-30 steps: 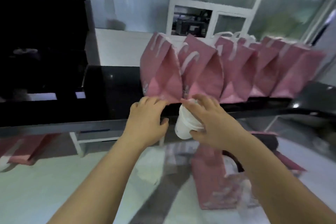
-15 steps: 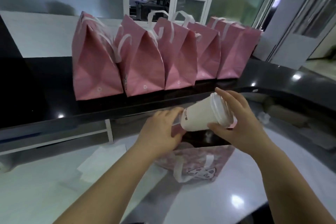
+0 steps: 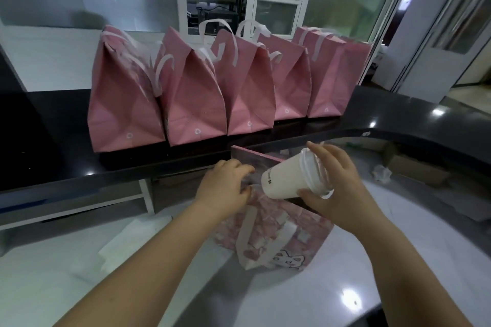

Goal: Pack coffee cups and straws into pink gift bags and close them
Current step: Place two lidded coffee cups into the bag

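Five closed pink paper gift bags with white ribbon handles [image 3: 228,87] in a row on black raised counter [image 3: 53,141], behind the open bag. Left hand [image 3: 225,188] fingers curled on left rim of open pink patterned gift bag [image 3: 276,231], standing on white desk [image 3: 292,300]. Right hand [image 3: 337,188] wrapped around white lidded paper coffee cup [image 3: 289,180], tilted, base toward the bag mouth, just above it.

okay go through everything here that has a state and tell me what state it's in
Coffee cup: lidded, tilted sideways, held above the bag.
Open gift bag: upright, mouth open.
Packed bags: five in a row on the black counter, tops folded shut.
Right hand: gripping the cup.
Left hand: on the bag's rim.
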Demonstrator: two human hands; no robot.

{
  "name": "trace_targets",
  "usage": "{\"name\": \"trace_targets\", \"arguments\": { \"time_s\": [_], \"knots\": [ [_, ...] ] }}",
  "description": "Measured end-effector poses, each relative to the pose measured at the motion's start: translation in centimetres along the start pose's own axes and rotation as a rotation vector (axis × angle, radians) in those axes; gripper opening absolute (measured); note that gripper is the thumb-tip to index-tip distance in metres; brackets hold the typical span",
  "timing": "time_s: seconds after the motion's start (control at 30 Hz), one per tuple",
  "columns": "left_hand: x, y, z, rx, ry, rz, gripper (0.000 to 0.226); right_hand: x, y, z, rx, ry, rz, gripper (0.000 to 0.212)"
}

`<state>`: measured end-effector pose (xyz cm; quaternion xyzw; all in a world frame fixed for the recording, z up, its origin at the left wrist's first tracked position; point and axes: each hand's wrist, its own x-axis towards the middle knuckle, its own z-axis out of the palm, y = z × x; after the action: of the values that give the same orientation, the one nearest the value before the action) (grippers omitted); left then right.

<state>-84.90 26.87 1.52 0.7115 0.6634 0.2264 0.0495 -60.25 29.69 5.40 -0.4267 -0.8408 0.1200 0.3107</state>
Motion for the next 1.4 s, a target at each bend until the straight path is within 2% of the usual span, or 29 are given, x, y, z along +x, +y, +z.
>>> {"name": "trace_targets", "arguments": {
  "time_s": [0.17,0.37,0.43,0.53,0.7,0.83,0.93,1.03,1.13,1.23,1.3,1.4],
  "knots": [
    [0.3,-0.3,0.6,0.13,-0.056,0.135,0.027,0.7,0.9,0.3,0.038,0.145,0.106,0.089],
    [-3.1,0.3,-0.4,0.153,-0.075,0.289,0.025,0.3,1.1,1.6,-0.145,-0.121,0.064,0.088],
    [-5.1,0.5,-0.7,0.152,-0.068,0.328,0.027,0.0,1.1,1.9,-0.178,-0.126,0.056,0.088],
    [-7.6,1.1,-1.1,0.171,-0.15,0.358,0.03,0.0,0.8,2.3,-0.234,-0.138,0.029,0.089],
    [-8.9,2.2,-1.5,0.064,-0.189,0.417,0.028,0.4,-0.3,2.9,-0.345,-0.193,0.004,0.091],
    [-8.1,2.5,-1.5,-0.001,-0.184,0.317,0.051,0.5,-0.9,2.5,-0.36,-0.183,-0.006,0.089],
    [-6.2,2.4,-1.7,0.013,-0.088,0.233,0.046,0.4,-1.6,2.4,-0.403,-0.168,-0.014,0.088],
    [-4.0,2.0,-1.6,0.087,-0.071,0.179,0.039,0.1,-2.7,3.5,-0.451,-0.25,-0.003,0.088],
    [-2.1,1.8,-1.4,0.122,-0.174,0.16,0.058,-0.1,-2.7,4.1,-0.498,-0.365,0.039,0.087],
    [-1.8,1.5,-0.5,0.214,-0.238,0.173,0.107,-0.5,-1.6,3.5,-0.554,-0.43,0.047,0.086],
    [-2.5,1.3,0.4,0.247,-0.283,0.174,0.13,-0.8,-1.0,3.0,-0.574,-0.404,0.008,0.087],
    [-2.9,1.4,1.4,0.244,-0.325,0.174,0.141,-0.8,-1.1,2.8,-0.553,-0.424,-0.112,0.089]
  ]
}}
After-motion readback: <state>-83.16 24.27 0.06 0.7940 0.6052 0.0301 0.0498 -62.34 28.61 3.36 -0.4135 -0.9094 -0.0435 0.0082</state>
